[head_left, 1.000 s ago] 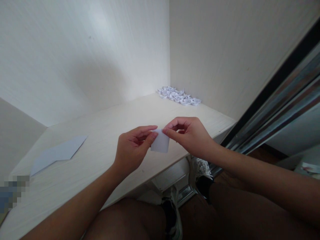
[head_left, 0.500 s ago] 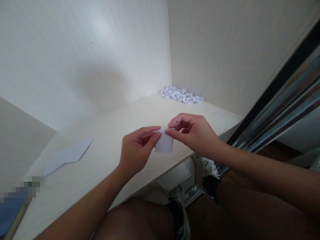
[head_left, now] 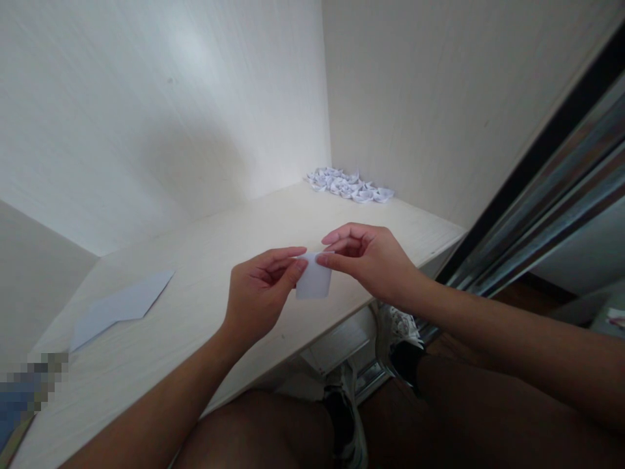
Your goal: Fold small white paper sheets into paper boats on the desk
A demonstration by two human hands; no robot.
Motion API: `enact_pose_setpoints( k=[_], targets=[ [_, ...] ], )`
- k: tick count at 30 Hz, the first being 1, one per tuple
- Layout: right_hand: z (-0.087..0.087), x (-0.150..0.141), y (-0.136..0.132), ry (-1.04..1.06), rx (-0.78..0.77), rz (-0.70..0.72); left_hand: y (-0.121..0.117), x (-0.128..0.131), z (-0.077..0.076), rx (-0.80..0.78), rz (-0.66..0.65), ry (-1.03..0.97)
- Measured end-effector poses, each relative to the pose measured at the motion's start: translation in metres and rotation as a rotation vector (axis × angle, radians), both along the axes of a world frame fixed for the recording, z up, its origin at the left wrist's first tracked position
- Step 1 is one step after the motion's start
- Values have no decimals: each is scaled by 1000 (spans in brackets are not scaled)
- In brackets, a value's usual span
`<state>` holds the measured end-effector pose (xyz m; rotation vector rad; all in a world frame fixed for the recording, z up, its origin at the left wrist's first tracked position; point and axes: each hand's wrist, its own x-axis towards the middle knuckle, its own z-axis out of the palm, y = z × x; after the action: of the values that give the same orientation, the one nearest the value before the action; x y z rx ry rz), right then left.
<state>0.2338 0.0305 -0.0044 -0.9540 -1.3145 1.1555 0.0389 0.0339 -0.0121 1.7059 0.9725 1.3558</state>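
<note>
A small white piece of paper (head_left: 313,279) hangs upright above the board surface, held along its top edge. My left hand (head_left: 258,290) pinches its upper left corner between thumb and fingers. At the upper right, my right hand (head_left: 374,257) grips the same paper, thumb in front and fingers behind. The paper's back face is hidden, so I cannot tell how it is folded there. Beyond my hands, a cluster of small folded white paper pieces (head_left: 346,185) sits in the far corner.
White paper sheets (head_left: 122,306) lie on the pale wooden surface (head_left: 234,228) at the left. Pale panels rise behind and at the right. A blurred blue object (head_left: 17,407) is at the lower left edge. My legs and shoes (head_left: 344,417) are below the front edge.
The view has shifted slightly, so everything sits a little further left. Both hands keep their pinch on the paper; the right fingers behind it are raised a bit.
</note>
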Motion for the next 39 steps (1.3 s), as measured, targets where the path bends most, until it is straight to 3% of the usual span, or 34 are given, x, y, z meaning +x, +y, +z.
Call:
enact_pose_setpoints(
  k=[13,21,28,39],
  targets=[
    [8,5,-1,-90,-47,-2,0,-1,1,78,23,66],
    [14,3,-5,-218,-20,22,1,-3,3,-27,-32,110],
    [15,2,-9,-377,58,31,6,-5,3,-268,-226,113],
    [16,6,-14,-652,329,-14,2,-1,2,-142,-212,205]
  ],
)
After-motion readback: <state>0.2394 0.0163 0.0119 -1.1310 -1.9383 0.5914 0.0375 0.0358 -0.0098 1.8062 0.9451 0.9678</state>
